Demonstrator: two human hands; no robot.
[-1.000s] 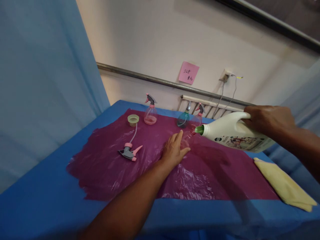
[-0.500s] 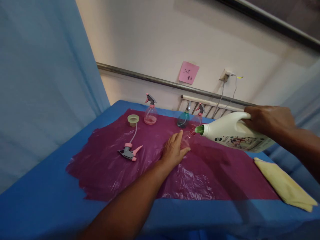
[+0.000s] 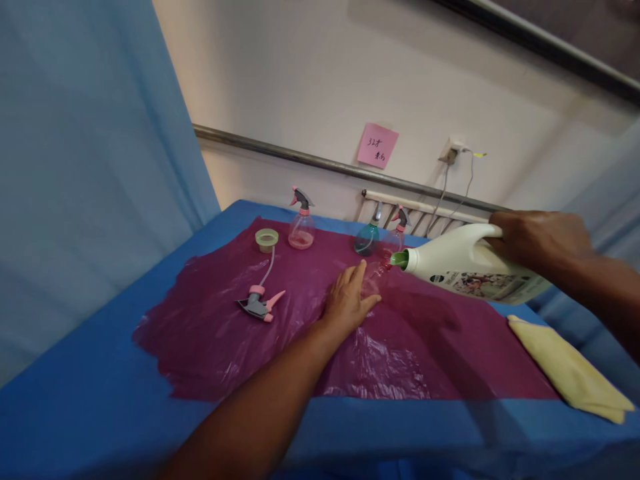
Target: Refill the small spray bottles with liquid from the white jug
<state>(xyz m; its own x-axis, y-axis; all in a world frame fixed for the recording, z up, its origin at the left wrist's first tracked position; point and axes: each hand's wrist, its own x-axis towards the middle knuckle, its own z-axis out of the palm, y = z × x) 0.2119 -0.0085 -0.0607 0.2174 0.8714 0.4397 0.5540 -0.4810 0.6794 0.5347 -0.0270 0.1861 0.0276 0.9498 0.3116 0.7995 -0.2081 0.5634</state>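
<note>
My left hand point(image 3: 349, 297) grips a clear spray bottle point(image 3: 373, 279) without its top, tilted to the right on the purple plastic sheet point(image 3: 215, 347). In my right hand point(image 3: 543, 237) is the handle of a cream-coloured detergent jug point(image 3: 480, 267), held nearly on its side. The jug's green spout is at the bottle's mouth; whether liquid flows I cannot tell. A grey and pink spray nozzle point(image 3: 257, 307) lies to the left, its tube end resting at a small pale green bowl-like cap point(image 3: 267, 239).
Behind stand a spray bottle point(image 3: 301, 230) with pink liquid, a teal spray bottle point(image 3: 367, 239) and another pink-topped spray bottle point(image 3: 400, 220). A folded yellow cloth point(image 3: 570, 367) lies at the right. Blue curtains point(image 3: 85, 167) hang at the sides; a metal rail point(image 3: 300, 157) crosses the wall.
</note>
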